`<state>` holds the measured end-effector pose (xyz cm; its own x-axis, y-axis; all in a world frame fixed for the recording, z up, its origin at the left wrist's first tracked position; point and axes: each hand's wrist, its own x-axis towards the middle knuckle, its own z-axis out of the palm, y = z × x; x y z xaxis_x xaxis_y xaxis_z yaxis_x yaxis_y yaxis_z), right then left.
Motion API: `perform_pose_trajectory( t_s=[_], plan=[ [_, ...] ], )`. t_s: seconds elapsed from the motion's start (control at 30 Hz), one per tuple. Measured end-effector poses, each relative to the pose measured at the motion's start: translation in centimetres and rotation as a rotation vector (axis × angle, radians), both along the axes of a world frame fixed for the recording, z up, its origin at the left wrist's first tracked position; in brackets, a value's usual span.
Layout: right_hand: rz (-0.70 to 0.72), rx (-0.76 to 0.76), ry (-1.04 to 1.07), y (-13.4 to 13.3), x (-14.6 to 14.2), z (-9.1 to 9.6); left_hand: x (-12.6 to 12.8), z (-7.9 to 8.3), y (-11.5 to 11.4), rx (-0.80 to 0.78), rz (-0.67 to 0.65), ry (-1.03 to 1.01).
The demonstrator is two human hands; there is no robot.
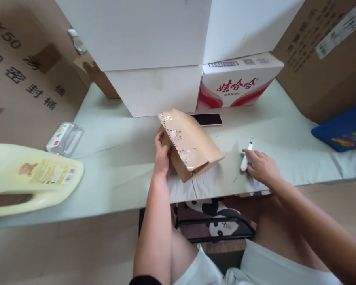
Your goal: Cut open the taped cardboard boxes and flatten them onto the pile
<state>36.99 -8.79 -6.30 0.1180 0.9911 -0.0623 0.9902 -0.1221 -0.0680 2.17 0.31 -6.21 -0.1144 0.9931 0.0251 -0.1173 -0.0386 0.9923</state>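
A small brown cardboard box [190,144] with torn clear tape along its top stands tilted on the pale table cover [121,158] in the middle. My left hand [162,154] grips its left side, fingers curled round the edge. To the right, my right hand [262,166] rests on the table with its fingers closed over a white utility knife [245,158], whose tip points away from me.
A black phone [207,119] lies behind the box. White boxes [154,59] and a red-and-white carton [237,81] stack at the back. A cream jug [29,178] and a clear packet [63,138] sit left; a blue item [344,128] and brown cartons [329,55] right.
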Motion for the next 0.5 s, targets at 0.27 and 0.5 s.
perform_pose_trajectory(
  t_s=[0.27, 0.5],
  plan=[
    [0.203, 0.045, 0.109, 0.3, -3.7, -0.5, -0.3, 0.6, -0.1, -0.193, -0.02, -0.154],
    [0.394, 0.253, 0.712, -0.2, -6.0, -2.2, -0.2, 0.3, -0.6, -0.215, -0.162, -0.149]
  ],
)
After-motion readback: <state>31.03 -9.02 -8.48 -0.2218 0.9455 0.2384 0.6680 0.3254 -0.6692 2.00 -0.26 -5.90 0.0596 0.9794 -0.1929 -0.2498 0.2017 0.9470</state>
